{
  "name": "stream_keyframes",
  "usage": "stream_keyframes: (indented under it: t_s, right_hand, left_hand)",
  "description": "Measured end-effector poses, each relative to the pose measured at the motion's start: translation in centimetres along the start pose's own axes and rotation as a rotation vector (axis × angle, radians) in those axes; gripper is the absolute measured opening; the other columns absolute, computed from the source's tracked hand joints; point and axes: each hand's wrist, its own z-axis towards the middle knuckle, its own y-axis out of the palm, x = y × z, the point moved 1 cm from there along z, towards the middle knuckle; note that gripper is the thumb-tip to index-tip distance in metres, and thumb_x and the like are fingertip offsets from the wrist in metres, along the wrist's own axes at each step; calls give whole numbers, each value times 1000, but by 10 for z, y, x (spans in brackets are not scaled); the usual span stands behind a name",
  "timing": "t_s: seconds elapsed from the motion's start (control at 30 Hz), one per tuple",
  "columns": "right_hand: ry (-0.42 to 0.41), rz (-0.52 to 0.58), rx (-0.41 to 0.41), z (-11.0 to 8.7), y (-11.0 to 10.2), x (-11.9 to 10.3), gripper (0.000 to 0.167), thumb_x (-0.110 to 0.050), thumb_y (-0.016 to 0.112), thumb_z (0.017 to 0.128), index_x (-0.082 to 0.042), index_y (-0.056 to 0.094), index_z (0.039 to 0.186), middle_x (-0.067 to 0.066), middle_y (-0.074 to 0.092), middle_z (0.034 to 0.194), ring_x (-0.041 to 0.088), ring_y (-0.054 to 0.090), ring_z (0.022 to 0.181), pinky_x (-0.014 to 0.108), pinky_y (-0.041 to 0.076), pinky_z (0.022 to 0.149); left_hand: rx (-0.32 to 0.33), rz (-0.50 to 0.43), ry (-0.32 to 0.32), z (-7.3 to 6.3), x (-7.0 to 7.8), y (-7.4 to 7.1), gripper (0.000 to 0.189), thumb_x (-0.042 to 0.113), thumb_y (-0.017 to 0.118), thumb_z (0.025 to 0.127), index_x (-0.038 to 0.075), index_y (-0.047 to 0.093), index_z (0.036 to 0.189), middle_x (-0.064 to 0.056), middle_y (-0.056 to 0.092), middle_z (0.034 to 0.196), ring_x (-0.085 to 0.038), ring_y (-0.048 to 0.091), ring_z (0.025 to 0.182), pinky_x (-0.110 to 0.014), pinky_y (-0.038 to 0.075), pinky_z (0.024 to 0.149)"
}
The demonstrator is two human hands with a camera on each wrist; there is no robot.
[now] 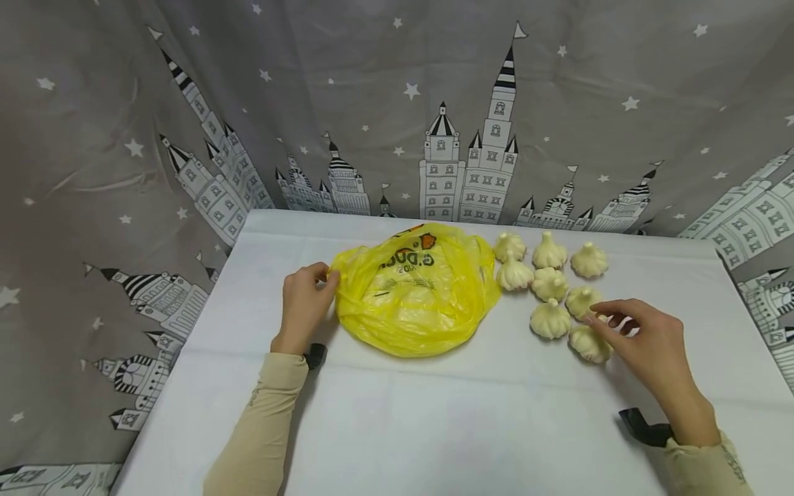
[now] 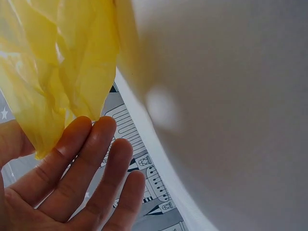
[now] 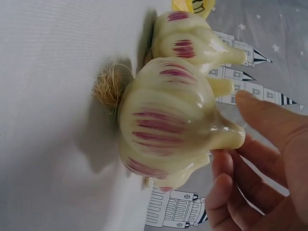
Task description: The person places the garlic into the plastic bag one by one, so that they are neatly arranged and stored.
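A crumpled yellow plastic bag with dark print lies on the white table. My left hand pinches the left edge of the bag between thumb and fingertips; in the left wrist view the pinched bag hangs from these fingers. Several pale, glossy garlic bulbs stand grouped right of the bag. My right hand is over the nearest ones at the group's right side. The right wrist view has its thumb and fingers spread around the stem of a purple-streaked garlic bulb, with a gap at the thumb.
A white cloth covers the table. Behind and beside it hangs a grey curtain printed with castles and stars. Dark camera mounts sit at both wrists, the right one just above the tabletop.
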Motion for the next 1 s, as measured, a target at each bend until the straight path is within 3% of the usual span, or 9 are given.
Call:
stream_keyframes:
  t_s: [0.27, 0.57, 0.7, 1.0]
  right_hand:
    - [-13, -22, -27, 2, 1, -1, 27, -9, 94, 73, -8, 82, 97, 4, 73, 76, -11, 52, 67, 11, 40, 61]
    - [-17, -28, -42, 2, -3, -5, 27, -10, 97, 71, -11, 82, 94, 4, 76, 80, -15, 55, 71, 12, 43, 63]
    - [-43, -40, -48, 2, -7, -8, 28, -9, 97, 69, -12, 82, 93, 5, 78, 83, -12, 58, 71, 12, 44, 62]
    - [-77, -45, 35, 9, -30, -18, 37, 0, 97, 62, -12, 83, 94, 6, 78, 82, -32, 47, 78, 10, 41, 62]
  left_hand:
    - [-13, 5, -19, -1, -2, 0, 21, 17, 67, 100, 1, 76, 89, -19, 75, 88, -39, 69, 86, -53, 54, 86]
    - [-16, 11, -10, 0, -1, -3, 21, 18, 68, 100, 2, 76, 89, -18, 75, 88, -32, 62, 66, -50, 54, 82]
    - [-26, 16, -23, 0, -2, -2, 23, 20, 67, 101, 1, 77, 92, -19, 75, 90, -31, 63, 67, -50, 54, 84]
    - [-37, 12, -40, 2, -2, -2, 22, 20, 67, 101, 2, 77, 95, -19, 76, 92, -26, 58, 58, -45, 54, 77]
